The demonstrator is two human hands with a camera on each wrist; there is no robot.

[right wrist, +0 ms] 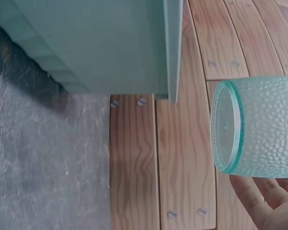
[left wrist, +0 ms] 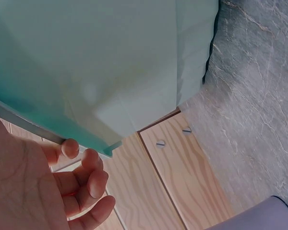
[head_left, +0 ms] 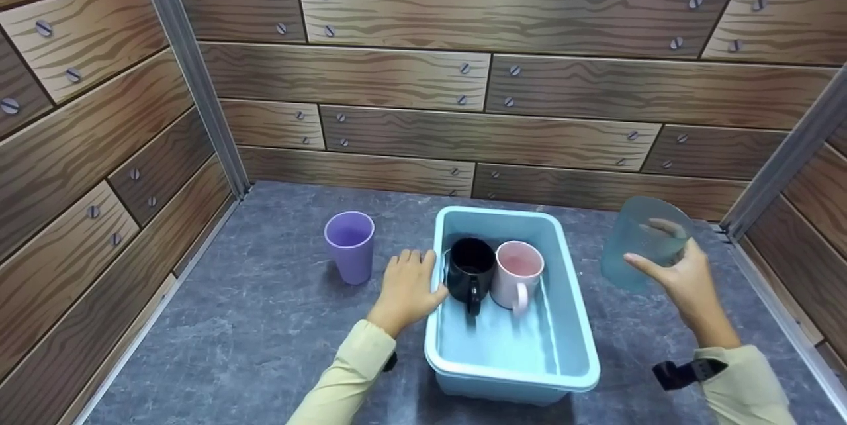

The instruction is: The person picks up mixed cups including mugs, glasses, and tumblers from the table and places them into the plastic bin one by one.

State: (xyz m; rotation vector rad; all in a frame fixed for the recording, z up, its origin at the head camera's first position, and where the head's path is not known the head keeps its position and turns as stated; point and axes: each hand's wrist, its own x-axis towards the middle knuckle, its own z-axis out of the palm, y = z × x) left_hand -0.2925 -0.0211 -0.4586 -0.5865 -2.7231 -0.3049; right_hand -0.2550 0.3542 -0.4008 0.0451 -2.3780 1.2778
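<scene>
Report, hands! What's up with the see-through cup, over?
Right hand grips see-through cup beside blue bin. Left hand touches bin's left rim. Black mug, pink mug inside; bin's right wall stands between them and cup.

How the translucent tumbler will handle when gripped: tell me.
The translucent tumbler should resist slipping, given its bumpy sides. Its body looks undented in the right hand, suggesting fairly stiff walls. Being round, it would likely roll if laid on its side.

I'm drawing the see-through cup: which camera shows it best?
The right wrist view: the see-through cup is close, its bumps clear, though cut off. The head view shows it smaller, in the right hand, bumps unclear. The left wrist view doesn't show it.
</scene>
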